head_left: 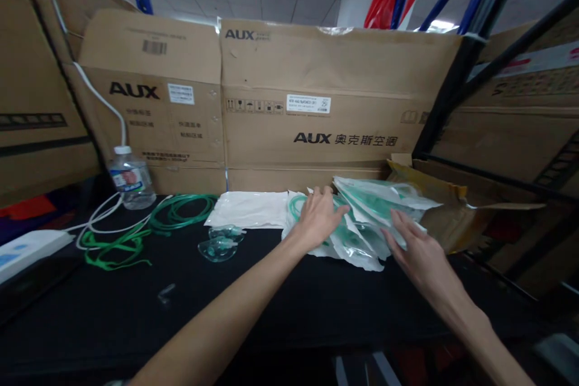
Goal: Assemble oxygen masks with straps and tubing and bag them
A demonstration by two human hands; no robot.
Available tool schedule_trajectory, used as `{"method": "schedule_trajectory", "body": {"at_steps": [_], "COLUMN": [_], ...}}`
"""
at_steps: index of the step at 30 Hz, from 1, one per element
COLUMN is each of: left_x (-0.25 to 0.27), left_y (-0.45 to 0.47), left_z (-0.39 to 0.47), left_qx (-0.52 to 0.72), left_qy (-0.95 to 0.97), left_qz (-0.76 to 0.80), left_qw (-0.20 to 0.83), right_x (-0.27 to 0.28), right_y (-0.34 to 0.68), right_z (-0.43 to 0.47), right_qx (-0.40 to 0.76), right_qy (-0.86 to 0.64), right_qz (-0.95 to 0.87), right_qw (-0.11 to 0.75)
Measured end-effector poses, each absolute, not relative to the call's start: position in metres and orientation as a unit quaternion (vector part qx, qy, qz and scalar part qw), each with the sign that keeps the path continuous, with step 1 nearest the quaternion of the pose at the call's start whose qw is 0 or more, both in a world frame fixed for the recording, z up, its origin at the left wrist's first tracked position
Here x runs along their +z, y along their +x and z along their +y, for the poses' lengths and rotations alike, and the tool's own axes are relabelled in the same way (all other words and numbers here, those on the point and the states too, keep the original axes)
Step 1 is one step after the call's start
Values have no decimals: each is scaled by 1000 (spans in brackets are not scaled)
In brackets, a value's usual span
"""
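My left hand (319,220) lies over a packet of green tubing (296,208), fingers stretched out and thumb apart. Beside it, more clear-and-white packets (362,247) overlap in a loose pile. A raised packet with green contents (384,193) is tilted above the pile, its near edge between the thumb and fingers of my right hand (414,247). To the left of the pile lies a flat white packet (248,209). In front of that are clear plastic masks (220,244) with greenish fittings.
A green tube coil (181,214), green elastic straps (115,250) and a water bottle (132,180) stand or lie at the left, near a white power strip (34,247). An open cardboard box (434,217) is at the right. Cardboard panels (316,78) wall off the back.
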State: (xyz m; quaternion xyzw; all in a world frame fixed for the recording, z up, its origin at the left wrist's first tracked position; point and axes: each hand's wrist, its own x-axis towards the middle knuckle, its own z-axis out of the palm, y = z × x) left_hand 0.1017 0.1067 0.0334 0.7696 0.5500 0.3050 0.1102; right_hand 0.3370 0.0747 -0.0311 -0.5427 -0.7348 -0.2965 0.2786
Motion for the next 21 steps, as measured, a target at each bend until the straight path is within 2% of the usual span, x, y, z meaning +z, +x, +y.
{"method": "schedule_trajectory", "body": {"at_steps": [3,4,5,7,11,14,21], "left_x": [21,14,5,-14,-42,-47,-37], "left_y": [67,56,46,31,26,34,50], "left_z": [52,36,24,11,21,32,39], "left_qx": [305,298,290,278,246,218,201], "left_qy": [784,787,784,758,712,721,759], "left_qz": [530,528,537,579,648,644,597], "left_qw": [107,112,115,113,111,134,162], "right_x": [-43,-47,-51,-59,-70,-71,-72], "right_y": [331,327,321,308,292,290,285], "right_z": [39,28,19,13,36,62,99], "right_qx": [-330,-308,-254,-142,-147,-157,-184], "right_qy": [-479,-461,-461,-523,-569,-577,-574], "right_qz": [-701,-713,-744,-786,-777,-777,-777], "right_qw": [413,429,412,296,224,194,182]}}
